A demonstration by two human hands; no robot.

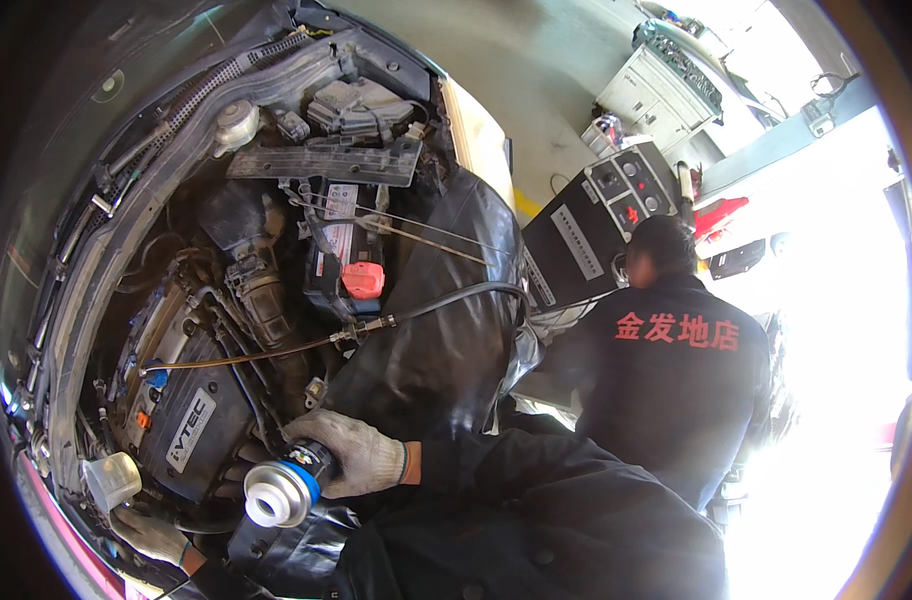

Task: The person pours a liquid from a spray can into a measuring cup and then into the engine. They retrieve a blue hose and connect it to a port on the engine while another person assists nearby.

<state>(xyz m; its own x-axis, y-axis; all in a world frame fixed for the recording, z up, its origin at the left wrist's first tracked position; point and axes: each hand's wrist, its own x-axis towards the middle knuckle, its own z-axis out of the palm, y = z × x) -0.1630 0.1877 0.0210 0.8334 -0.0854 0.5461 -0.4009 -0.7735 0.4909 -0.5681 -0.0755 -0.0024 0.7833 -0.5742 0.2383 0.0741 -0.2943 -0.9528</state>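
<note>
My right hand [344, 452], in a whitish work glove, is wrapped round a dark can [298, 478] with a blue band. Its silver end, with a white round piece in the middle, faces up toward me. The can is above the edge of the engine cover [198, 425]. At the lower left, my gloved left hand [151, 535] has its fingers curled at the base of a translucent cup [112, 482], beside the edge of the engine bay. Some of those fingers are hidden. A thin brown hose [246, 358] runs from the engine to a fitting on a black hose [446, 298].
A battery [338, 250] with a red terminal cover [363, 281] sits beyond the engine. A black protective sheet [441, 350] drapes the fender. On the right, a co-worker [666, 350] in dark clothes faces a black machine [586, 235]. A white cabinet [656, 98] stands farther back.
</note>
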